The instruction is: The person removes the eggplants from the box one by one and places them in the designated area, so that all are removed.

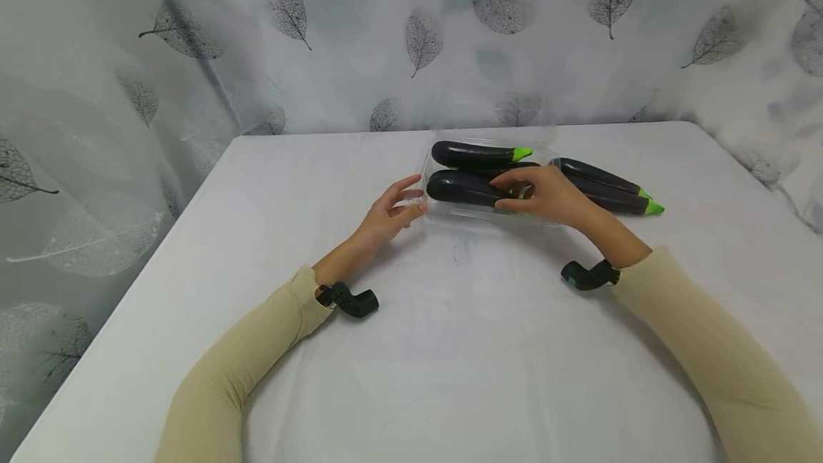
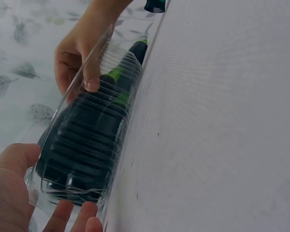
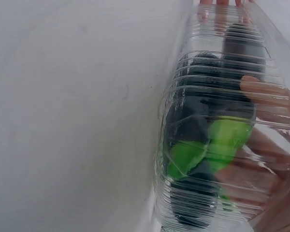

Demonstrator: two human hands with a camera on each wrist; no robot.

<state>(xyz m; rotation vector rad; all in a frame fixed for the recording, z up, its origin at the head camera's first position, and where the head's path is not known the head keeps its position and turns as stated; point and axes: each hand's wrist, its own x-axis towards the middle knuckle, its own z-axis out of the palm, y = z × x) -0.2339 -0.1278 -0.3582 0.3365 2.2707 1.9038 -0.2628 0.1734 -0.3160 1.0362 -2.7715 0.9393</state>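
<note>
A clear ribbed plastic box lies near the table's far edge with several dark eggplants in it. One eggplant rests at the back, its green tip pointing right; another eggplant lies at the front. My left hand touches the box's left end, thumb and fingers spread apart and fairly straight. With thumb and fingers inside the box, my right hand pinches the front eggplant near its green end. The hand partly hides that end; in the right wrist view it shows through the plastic.
To the right of the box, two more eggplants lie on the white table, an upper one and a lower one. Behind the table hangs a leaf-patterned curtain. Each wrist carries a black camera mount.
</note>
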